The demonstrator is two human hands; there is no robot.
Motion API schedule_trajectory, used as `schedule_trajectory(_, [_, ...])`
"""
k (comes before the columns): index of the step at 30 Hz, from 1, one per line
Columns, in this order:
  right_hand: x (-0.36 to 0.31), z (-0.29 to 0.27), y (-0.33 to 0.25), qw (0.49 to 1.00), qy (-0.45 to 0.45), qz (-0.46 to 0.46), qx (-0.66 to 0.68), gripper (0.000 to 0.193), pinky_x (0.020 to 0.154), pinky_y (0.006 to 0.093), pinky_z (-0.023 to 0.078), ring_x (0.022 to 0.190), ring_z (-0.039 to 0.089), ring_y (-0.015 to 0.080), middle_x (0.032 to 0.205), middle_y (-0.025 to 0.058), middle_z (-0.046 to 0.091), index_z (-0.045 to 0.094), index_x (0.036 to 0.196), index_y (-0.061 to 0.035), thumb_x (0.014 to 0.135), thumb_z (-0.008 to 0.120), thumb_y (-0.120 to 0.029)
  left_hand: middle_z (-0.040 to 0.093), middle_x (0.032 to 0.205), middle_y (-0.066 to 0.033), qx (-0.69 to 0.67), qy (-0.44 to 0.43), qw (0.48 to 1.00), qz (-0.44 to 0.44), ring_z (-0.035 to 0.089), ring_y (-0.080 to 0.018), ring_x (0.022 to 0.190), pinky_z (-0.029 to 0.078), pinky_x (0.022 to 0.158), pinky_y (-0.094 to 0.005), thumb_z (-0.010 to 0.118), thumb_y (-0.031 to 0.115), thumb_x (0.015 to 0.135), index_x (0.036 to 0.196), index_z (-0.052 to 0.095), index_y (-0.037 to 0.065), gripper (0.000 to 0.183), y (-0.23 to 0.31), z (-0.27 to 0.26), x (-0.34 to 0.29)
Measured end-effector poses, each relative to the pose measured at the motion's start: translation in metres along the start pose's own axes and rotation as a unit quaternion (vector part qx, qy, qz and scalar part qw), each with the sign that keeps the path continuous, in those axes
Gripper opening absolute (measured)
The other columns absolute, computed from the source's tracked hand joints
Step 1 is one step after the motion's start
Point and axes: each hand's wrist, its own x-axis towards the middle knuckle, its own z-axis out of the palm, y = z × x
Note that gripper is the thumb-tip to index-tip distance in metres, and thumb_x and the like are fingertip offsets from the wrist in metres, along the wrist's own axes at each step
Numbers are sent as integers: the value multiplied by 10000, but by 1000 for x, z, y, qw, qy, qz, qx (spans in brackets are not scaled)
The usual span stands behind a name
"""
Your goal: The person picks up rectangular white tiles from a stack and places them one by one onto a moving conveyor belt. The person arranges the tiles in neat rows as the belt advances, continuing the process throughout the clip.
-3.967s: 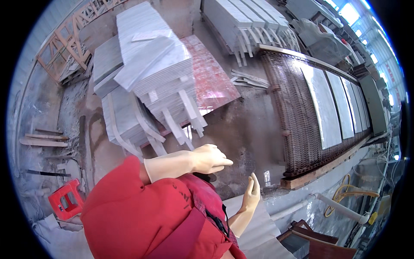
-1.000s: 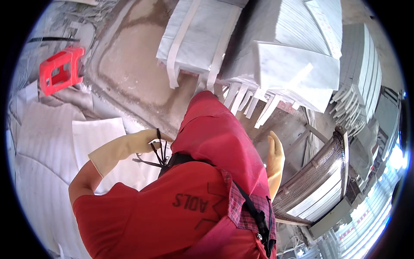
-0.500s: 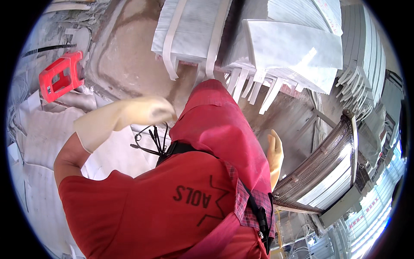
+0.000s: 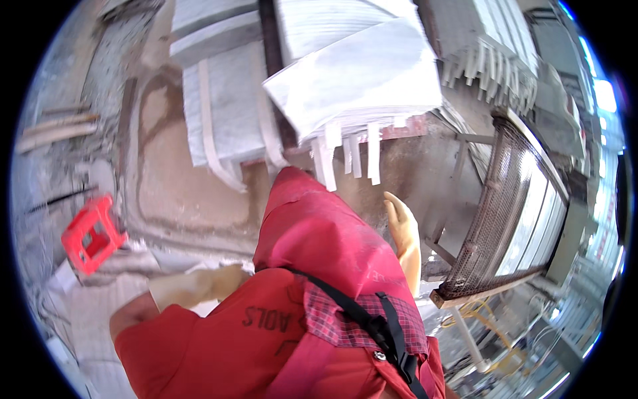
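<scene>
My left hand (image 4: 229, 282), in a cream rubber glove, is at my waist beside the red apron (image 4: 319, 229). Its fingers are partly hidden by my body, so their pose does not show. On the other side of the apron hangs my right hand (image 4: 401, 226), in a similar glove, with fingers stretched out and nothing seen in them. Ahead of me, a stack of pale flat slabs (image 4: 359, 70) has white strips hanging from its near edge. Left of it stands another pale stack (image 4: 229, 100) with white straps over it. Neither hand touches the stacks.
At the left is a red plastic stool (image 4: 93, 234) near white sheeting (image 4: 100, 312). To my right stands a mesh-sided metal frame (image 4: 482, 219) with pale panels. Further stacked slabs (image 4: 492, 40) are at the far right. Wet brown floor (image 4: 179, 193) lies ahead on the left.
The view has turned, and the stacks appear lower and further left. My left hand has dropped from in front of me to my waist. My right hand still hangs beside the apron.
</scene>
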Motion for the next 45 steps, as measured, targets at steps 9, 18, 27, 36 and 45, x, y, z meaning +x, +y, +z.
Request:
schedule_trajectory(9, [16,14,7,995,11,-88,-46,319,952,470,561,1076,719,400,1099,200,765,730,1316,-151,1022,645,-243,780,1216,-104,88,-145,985,-36,715,-329,1137,484,1026,-500,623,354,977,1170,789,162,319,26,-110,5])
schedule_trajectory(18, [11,14,19,994,-7,-99,-55,337,978,467,565,1107,720,404,1145,204,764,732,1318,-157,1037,615,-300,773,1251,-130,-36,227,961,-151,712,-269,1161,540,1026,-364,604,251,1066,1241,751,43,310,96,-250,19])
schedule_trajectory(27, [-7,-10,3,995,-8,-86,55,413,1130,407,505,1279,673,326,1359,143,722,703,1398,-179,1074,558,-390,448,1620,-213,-441,536,718,-55,473,-450,1447,416,1128,-624,548,712,1000,1633,409,137,867,7,-371,64])
schedule_trajectory(36, [-1,-22,-82,893,-126,-160,401,592,1081,362,547,1201,698,228,1335,168,719,604,1502,-63,1124,484,-503,457,1640,-152,-557,416,717,55,480,-407,1461,455,1111,-598,549,766,966,1640,411,134,934,37,-384,138])
schedule_trajectory(45, [36,16,-117,842,-240,-71,477,677,973,354,602,1055,742,255,1216,196,757,576,1515,-74,1093,511,-599,494,1596,-135,-536,478,696,4,549,-368,1381,512,1038,-527,576,735,958,1609,447,131,897,67,-385,130])
